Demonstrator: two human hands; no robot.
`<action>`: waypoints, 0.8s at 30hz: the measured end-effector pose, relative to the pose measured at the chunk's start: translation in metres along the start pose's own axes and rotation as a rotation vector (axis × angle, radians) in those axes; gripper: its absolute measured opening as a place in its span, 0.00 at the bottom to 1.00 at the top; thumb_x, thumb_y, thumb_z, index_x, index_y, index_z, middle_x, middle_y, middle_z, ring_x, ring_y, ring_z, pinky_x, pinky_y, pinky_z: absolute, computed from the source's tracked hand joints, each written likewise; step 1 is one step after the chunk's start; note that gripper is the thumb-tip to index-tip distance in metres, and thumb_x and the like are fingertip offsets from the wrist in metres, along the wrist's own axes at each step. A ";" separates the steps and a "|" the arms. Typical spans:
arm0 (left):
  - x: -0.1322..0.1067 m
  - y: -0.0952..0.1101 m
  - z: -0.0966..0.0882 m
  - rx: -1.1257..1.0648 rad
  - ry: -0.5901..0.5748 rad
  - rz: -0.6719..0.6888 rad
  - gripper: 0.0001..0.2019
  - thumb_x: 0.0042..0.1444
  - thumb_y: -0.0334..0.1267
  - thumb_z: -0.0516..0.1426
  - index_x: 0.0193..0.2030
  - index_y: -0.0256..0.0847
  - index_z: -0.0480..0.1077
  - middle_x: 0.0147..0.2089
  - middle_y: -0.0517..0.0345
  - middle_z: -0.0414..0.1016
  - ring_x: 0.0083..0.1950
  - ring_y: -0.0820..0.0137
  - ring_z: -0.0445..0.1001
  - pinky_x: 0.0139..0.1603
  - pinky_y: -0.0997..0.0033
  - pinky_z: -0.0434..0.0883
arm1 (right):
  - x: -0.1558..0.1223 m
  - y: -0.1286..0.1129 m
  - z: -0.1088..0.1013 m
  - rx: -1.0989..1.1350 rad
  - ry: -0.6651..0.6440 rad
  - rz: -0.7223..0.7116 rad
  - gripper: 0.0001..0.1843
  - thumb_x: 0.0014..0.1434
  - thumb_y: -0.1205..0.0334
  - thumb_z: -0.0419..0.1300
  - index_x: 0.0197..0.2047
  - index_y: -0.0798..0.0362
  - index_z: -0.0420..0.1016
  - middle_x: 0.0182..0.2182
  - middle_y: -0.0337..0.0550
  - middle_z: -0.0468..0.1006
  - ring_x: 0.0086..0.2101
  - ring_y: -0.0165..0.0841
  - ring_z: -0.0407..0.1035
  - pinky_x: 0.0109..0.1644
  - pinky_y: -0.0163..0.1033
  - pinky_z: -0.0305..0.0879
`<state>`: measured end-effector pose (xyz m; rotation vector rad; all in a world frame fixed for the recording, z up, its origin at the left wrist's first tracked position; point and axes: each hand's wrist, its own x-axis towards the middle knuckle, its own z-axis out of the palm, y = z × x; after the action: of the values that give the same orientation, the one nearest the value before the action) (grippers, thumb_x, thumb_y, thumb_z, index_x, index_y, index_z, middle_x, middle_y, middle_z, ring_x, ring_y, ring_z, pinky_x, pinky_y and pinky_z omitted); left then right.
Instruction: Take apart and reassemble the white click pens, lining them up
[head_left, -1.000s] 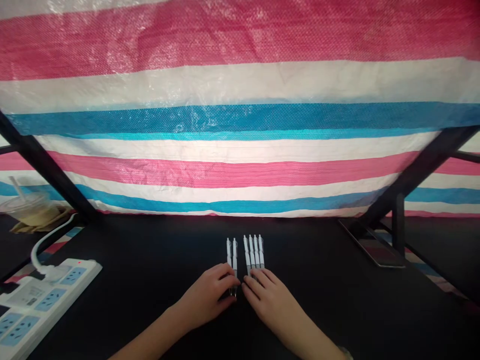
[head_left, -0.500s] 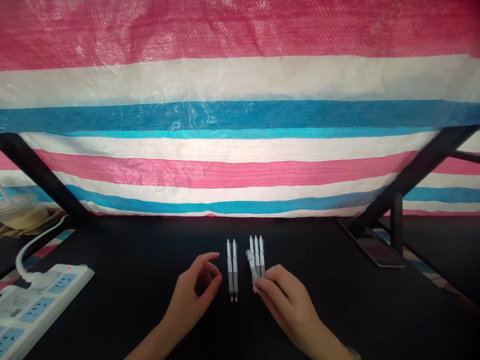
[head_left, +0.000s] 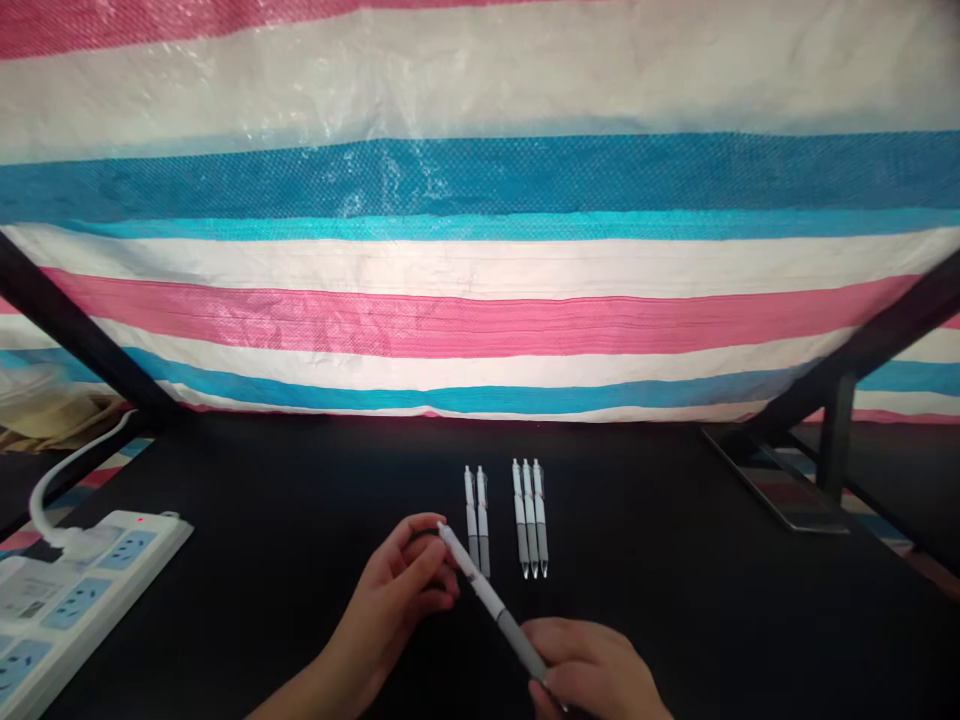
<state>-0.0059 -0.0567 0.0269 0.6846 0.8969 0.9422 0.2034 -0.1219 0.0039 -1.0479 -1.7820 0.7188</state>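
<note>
A white pen with a grey grip is lifted slantwise over the black table. My right hand is closed round its lower tip end. My left hand pinches its upper end between thumb and fingertips. Just beyond the hands, two matching pens lie side by side on the table. A row of three more pens lies to their right, all pointing towards me.
A white power strip with a plugged white cable lies at the left. A striped pink, white and blue tarp hangs behind the table. Black frame bars slant at both sides. A flat dark object lies at the right.
My right hand has taken one pen from the right group, leaving three there, and drawn it towards me. My left hand has closed on the pen's upper end. The view has tilted down.
</note>
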 end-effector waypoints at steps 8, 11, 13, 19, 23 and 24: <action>-0.001 0.010 -0.004 0.027 0.059 0.038 0.11 0.53 0.43 0.63 0.40 0.41 0.77 0.32 0.58 0.71 0.32 0.74 0.68 0.33 0.78 0.69 | 0.015 -0.016 0.010 0.301 -0.202 0.443 0.07 0.59 0.56 0.58 0.33 0.49 0.64 0.23 0.40 0.76 0.22 0.31 0.70 0.26 0.34 0.63; 0.000 0.007 -0.005 0.046 0.066 0.063 0.11 0.52 0.42 0.64 0.41 0.39 0.78 0.31 0.58 0.72 0.31 0.75 0.68 0.33 0.78 0.68 | 0.021 -0.021 0.011 0.630 -0.248 0.641 0.17 0.57 0.48 0.60 0.39 0.50 0.62 0.25 0.37 0.74 0.22 0.29 0.70 0.25 0.32 0.62; 0.002 0.006 -0.006 0.049 0.052 0.074 0.13 0.52 0.41 0.65 0.43 0.39 0.78 0.33 0.57 0.72 0.31 0.75 0.68 0.35 0.77 0.69 | 0.022 -0.016 0.014 0.787 -0.321 0.728 0.25 0.55 0.41 0.60 0.45 0.53 0.63 0.25 0.39 0.74 0.22 0.28 0.69 0.25 0.31 0.59; 0.003 0.007 -0.006 0.078 -0.027 0.059 0.11 0.54 0.39 0.64 0.44 0.40 0.77 0.34 0.57 0.72 0.34 0.75 0.69 0.36 0.77 0.69 | 0.012 0.002 0.026 0.954 -0.378 0.876 0.38 0.52 0.32 0.57 0.47 0.61 0.72 0.20 0.39 0.72 0.19 0.24 0.63 0.21 0.29 0.51; 0.001 0.008 -0.005 0.055 -0.092 0.008 0.13 0.54 0.38 0.63 0.46 0.40 0.77 0.37 0.55 0.73 0.37 0.73 0.70 0.39 0.76 0.71 | 0.013 -0.001 0.023 1.022 -0.372 0.949 0.31 0.55 0.38 0.58 0.39 0.62 0.77 0.14 0.34 0.68 0.14 0.21 0.56 0.18 0.28 0.45; 0.001 0.008 -0.005 0.044 -0.093 -0.005 0.13 0.53 0.38 0.64 0.46 0.40 0.77 0.37 0.55 0.73 0.37 0.73 0.71 0.39 0.75 0.71 | 0.014 -0.002 0.022 1.025 -0.381 0.953 0.29 0.55 0.39 0.58 0.37 0.61 0.77 0.13 0.34 0.67 0.13 0.20 0.54 0.18 0.28 0.44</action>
<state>-0.0127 -0.0517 0.0310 0.7575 0.8380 0.8816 0.1796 -0.1117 0.0025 -0.9818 -0.7988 2.2185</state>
